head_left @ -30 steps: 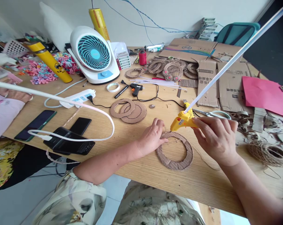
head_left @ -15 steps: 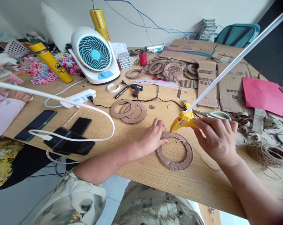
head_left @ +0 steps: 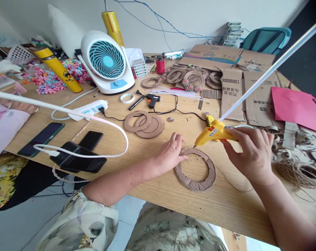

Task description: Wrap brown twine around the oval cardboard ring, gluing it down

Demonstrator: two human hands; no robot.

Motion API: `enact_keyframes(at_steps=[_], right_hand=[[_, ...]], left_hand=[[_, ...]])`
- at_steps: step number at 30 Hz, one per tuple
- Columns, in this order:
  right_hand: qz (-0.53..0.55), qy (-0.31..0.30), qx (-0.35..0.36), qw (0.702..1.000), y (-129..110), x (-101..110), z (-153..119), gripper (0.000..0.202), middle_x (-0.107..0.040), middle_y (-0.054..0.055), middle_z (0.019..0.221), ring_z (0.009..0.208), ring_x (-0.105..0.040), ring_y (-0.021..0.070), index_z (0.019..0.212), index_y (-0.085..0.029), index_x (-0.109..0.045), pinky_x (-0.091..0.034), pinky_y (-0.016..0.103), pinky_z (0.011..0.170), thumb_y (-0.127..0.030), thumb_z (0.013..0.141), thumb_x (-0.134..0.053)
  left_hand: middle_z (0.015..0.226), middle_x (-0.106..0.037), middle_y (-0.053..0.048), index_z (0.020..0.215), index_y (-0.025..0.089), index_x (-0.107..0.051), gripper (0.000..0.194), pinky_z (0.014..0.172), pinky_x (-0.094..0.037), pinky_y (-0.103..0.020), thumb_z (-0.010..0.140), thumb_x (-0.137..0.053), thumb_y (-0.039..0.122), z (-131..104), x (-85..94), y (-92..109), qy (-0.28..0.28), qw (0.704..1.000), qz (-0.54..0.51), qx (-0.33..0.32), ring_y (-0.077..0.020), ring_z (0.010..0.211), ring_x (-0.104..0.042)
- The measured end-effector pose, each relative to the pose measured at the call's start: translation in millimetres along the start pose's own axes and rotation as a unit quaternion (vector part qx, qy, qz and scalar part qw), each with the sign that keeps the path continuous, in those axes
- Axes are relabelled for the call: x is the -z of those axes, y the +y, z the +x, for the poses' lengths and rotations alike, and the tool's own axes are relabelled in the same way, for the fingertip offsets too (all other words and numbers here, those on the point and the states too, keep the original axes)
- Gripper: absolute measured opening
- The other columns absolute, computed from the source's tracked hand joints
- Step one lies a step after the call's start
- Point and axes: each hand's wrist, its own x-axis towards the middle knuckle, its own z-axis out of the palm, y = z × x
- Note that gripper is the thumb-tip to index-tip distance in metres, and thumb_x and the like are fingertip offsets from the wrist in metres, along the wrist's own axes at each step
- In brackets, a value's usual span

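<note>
A flat cardboard ring [head_left: 210, 170] lies on the table before me. My left hand [head_left: 171, 150] is closed at the ring's upper left edge, pinching a thin strand of twine. The twine [head_left: 223, 172] crosses the ring and trails off to the right over the table. My right hand [head_left: 252, 153] grips the handle of a yellow hot glue gun [head_left: 209, 133], its nozzle pointing down at the ring's top edge. A long clear glue stick [head_left: 267, 75] sticks out of the gun's back end.
A ball of twine [head_left: 299, 172] sits at the right, near scissors and cardboard scraps. More cardboard rings [head_left: 154, 127], a black glue gun [head_left: 153, 100] and a fan [head_left: 107, 62] stand beyond. A white cable [head_left: 95, 118] arches across the left, near another person's sleeve [head_left: 6, 120].
My right hand has shifted the glue gun a little to the right, its nozzle still close to the ring. The left hand and the ring have stayed in place.
</note>
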Motion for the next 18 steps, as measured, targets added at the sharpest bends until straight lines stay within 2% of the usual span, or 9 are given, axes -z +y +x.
enact_keyframes(at_steps=[3, 6, 10, 12, 14, 18], right_hand=[[0.048, 0.002, -0.069, 0.996, 9.3, -11.8, -3.7, 0.045, -0.064, 0.011, 0.110, 0.100, -0.060, 0.0296, 0.131, -0.027, -0.056, -0.044, 0.044, 0.084, -0.033, 0.088, -0.068], [0.087, 0.002, -0.120, 0.989, 20.8, -27.3, -10.0, 0.042, -0.062, 0.011, 0.110, 0.100, -0.061, 0.0284, 0.128, -0.025, -0.058, -0.049, 0.043, 0.084, -0.037, 0.088, -0.067], [0.103, -0.028, -0.156, 0.982, 32.4, -47.2, -19.5, 0.038, -0.062, 0.011, 0.103, 0.097, -0.060, 0.0277, 0.119, -0.021, -0.062, -0.050, 0.043, 0.083, -0.042, 0.088, -0.066], [0.094, -0.042, -0.163, 0.981, 36.1, -55.5, -24.0, 0.037, -0.062, 0.011, 0.102, 0.097, -0.059, 0.0282, 0.118, -0.021, -0.062, -0.049, 0.044, 0.082, -0.043, 0.088, -0.065], [0.080, -0.053, -0.168, 0.981, 39.8, -61.9, -27.8, 0.039, -0.062, 0.011, 0.102, 0.096, -0.059, 0.0281, 0.118, -0.021, -0.062, -0.048, 0.043, 0.079, -0.045, 0.088, -0.065], [0.061, -0.067, -0.168, 0.982, 43.2, -61.9, -28.6, 0.048, -0.064, 0.014, 0.098, 0.091, -0.060, 0.0286, 0.117, -0.020, -0.065, -0.047, 0.041, 0.074, -0.053, 0.083, -0.070]], left_hand=[[0.113, -0.050, -0.006, 0.107, 0.020, -0.043, 0.052, 0.080, -0.057, -0.037, 0.076, -0.084, 0.019, -0.6, 3.3, 3.3, -0.006, 1.000, 0.004, -0.001, -0.0175, 0.083, -0.063], [0.109, -0.050, -0.004, 0.104, 0.021, -0.045, 0.046, 0.076, -0.056, -0.035, 0.079, -0.082, 0.027, -0.6, 7.4, 6.0, -0.015, 1.000, 0.012, -0.009, -0.0171, 0.082, -0.061], [0.100, -0.053, -0.003, 0.096, 0.021, -0.047, 0.025, 0.077, -0.053, -0.032, 0.091, -0.068, 0.032, 0.9, 12.1, 5.9, 0.013, 0.999, -0.006, -0.043, -0.0169, 0.084, -0.060], [0.096, -0.056, -0.003, 0.095, 0.021, -0.046, 0.012, 0.078, -0.053, -0.030, 0.098, -0.055, 0.029, 1.9, 14.0, 4.7, 0.042, 0.995, -0.061, -0.059, -0.0158, 0.085, -0.061], [0.092, -0.059, -0.002, 0.097, 0.021, -0.047, 0.009, 0.075, -0.053, -0.027, 0.103, -0.043, 0.026, 3.0, 15.5, 3.3, 0.054, 0.988, -0.134, -0.050, -0.0132, 0.081, -0.063], [0.094, -0.062, -0.001, 0.104, 0.020, -0.047, 0.011, 0.056, -0.052, -0.019, 0.102, -0.036, 0.021, 5.4, 14.4, 0.9, 0.015, 0.958, -0.283, 0.037, -0.0097, 0.070, -0.068]])
